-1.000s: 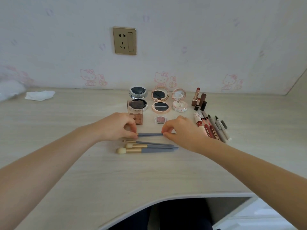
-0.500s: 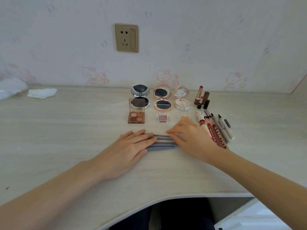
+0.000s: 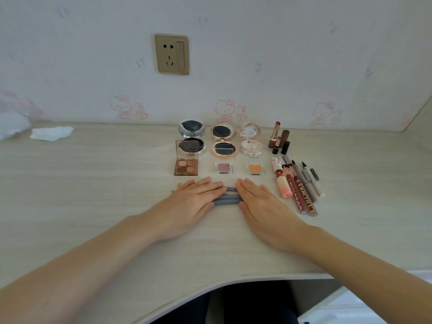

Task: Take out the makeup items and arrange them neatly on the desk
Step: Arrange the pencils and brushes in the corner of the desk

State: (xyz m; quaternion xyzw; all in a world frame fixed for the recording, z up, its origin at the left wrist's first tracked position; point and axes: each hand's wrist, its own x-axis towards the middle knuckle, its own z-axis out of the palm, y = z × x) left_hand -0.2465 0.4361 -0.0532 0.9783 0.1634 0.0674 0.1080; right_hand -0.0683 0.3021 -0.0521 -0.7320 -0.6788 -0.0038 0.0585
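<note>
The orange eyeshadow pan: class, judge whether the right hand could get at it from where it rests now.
Probably yes. The right hand lies flat on the grey brush handles, and the orange eyeshadow pan sits just beyond its fingers with bare desk between; the lip glosses lie off to the side.

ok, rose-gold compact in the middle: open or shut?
Open. The rose-gold compact has its lid standing up behind the base, and a dark puff shows in the base pan.

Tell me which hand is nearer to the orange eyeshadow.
Right. The right hand lies just below the orange eyeshadow; the left hand lies farther to its left.
</note>
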